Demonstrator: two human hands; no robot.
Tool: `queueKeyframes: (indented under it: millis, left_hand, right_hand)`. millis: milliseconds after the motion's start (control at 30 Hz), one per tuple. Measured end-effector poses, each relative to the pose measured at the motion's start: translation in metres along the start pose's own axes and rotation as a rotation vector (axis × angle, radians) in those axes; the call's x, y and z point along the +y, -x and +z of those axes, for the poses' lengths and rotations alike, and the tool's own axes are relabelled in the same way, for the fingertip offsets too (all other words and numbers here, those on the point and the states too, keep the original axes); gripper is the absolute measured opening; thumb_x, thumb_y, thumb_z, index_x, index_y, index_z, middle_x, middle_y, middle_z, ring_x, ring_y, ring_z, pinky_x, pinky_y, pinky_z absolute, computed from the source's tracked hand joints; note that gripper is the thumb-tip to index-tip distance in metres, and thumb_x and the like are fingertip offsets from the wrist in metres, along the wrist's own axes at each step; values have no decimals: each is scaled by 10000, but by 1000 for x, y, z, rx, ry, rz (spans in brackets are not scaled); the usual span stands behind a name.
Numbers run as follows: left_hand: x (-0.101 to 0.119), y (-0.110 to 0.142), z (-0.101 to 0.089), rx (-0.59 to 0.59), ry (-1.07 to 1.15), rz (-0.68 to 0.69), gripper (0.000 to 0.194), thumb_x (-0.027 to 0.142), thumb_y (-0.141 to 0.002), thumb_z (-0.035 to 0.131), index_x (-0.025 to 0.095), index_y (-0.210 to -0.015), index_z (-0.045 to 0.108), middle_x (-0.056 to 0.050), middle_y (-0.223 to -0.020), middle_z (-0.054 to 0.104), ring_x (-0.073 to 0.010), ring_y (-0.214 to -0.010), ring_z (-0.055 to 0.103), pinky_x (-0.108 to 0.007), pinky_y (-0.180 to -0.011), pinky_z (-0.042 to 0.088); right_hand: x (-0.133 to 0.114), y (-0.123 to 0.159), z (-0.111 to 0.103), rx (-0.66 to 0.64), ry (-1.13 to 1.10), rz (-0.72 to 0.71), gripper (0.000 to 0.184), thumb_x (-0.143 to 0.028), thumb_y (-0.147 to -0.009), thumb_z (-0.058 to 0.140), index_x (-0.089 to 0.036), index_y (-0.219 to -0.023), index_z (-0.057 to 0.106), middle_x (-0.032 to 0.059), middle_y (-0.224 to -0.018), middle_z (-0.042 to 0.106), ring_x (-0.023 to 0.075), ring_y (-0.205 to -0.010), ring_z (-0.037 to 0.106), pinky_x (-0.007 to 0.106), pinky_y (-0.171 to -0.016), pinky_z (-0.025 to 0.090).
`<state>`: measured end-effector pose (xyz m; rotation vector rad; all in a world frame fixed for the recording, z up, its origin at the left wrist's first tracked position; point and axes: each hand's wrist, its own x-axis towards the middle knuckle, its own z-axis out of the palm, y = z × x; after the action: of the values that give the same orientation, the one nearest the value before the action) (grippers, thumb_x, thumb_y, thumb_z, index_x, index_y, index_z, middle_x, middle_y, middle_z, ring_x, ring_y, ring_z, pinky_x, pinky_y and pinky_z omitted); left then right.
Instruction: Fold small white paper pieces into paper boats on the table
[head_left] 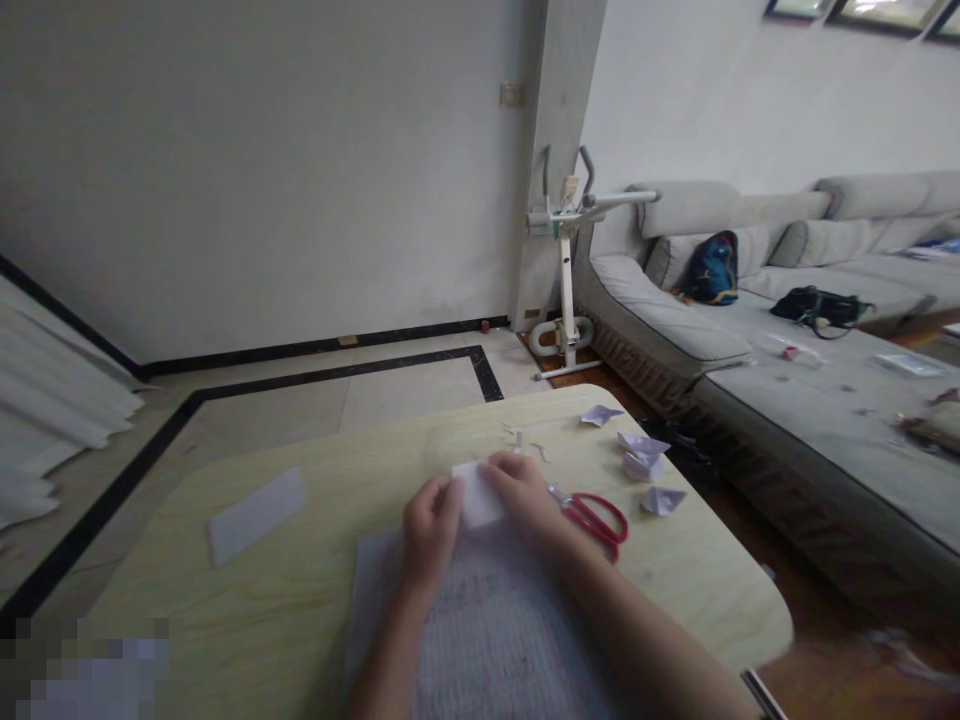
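A grey sofa stands beyond the right side of the pale wooden bench. A printed sheet lies on the bench under the forearms. Red-handled scissors rest just right of the hands. Small folded paper shapes sit near the right edge. The left hand and right hand pinch a small white paper between them.

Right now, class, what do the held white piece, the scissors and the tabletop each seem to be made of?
Held white piece: matte paper, by its thin, straight-edged look.
Scissors: silvery metal blades, by their pale sheen; smooth red handles, plastic or coated metal, too blurred to settle.
Tabletop: smooth pale wood or wood-look laminate, by its streaky grain.
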<state>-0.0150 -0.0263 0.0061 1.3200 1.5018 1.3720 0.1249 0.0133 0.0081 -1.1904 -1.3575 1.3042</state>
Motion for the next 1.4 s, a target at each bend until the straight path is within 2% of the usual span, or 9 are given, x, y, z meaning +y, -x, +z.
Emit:
queueKeyframes:
  millis: [100, 467, 700, 900, 1100, 1267, 1400]
  left_hand:
    - [3, 0, -1, -25, -9, -3, 301, 401, -813, 541, 171, -620, 516, 54, -543, 401, -100, -518, 386, -183, -465, 309]
    - [-3, -5, -1, 23, -73, -29, 302, 430, -805, 535, 153, -710, 609, 33, -564, 494, -119, -531, 441, -195, -485, 342]
    - [1, -7, -3, 61, -55, -22, 286, 413, -794, 559, 152, -688, 612, 28, -564, 517, -121, -529, 451, -197, -491, 352]
    - [3, -6, -2, 24, -1, -59, 292, 415, -796, 560, 156, -662, 583, 41, -560, 472, -114, -540, 435, -187, -487, 347]
    - [5, -4, -1, -22, -16, -13, 323, 385, -820, 523, 172, -580, 483, 47, -547, 392, -108, -544, 394, -188, -493, 331]
    - [2, -4, -1, -30, -85, -2, 328, 404, -838, 503, 166, -612, 521, 41, -549, 421, -119, -550, 418, -197, -496, 330]
    - [1, -5, -2, -10, -111, 4, 324, 406, -831, 509, 159, -629, 564, 33, -548, 475, -128, -545, 456, -202, -498, 344]
  right_hand:
    - [2, -1, 0, 15, 3, -9, 231, -350, -775, 581, -149, -659, 576, -29, -572, 481, 113, -543, 461, 211, -486, 339]
    - [3, -1, -1, -2, -34, 16, 266, -396, -780, 600, -144, -696, 607, -20, -602, 522, 110, -563, 468, 203, -497, 354]
    - [-3, 1, -1, -41, -6, 12, 281, -399, -790, 591, -135, -702, 629, -10, -597, 532, 115, -566, 468, 208, -499, 355]
    - [1, 0, -1, -25, -14, 0, 278, -394, -794, 583, -137, -695, 623, -12, -594, 520, 112, -558, 459, 205, -488, 341]
    - [0, -1, -1, 11, -19, -31, 293, -403, -795, 576, -141, -668, 607, -19, -585, 509, 108, -540, 445, 208, -482, 330]
    - [-2, 0, 0, 27, -1, -33, 289, -402, -798, 574, -145, -669, 605, -17, -596, 514, 110, -554, 449, 206, -487, 333]
    - [-5, 3, 0, -29, 46, -37, 287, -394, -810, 565, -149, -663, 592, -22, -596, 502, 105, -553, 445, 201, -480, 319]
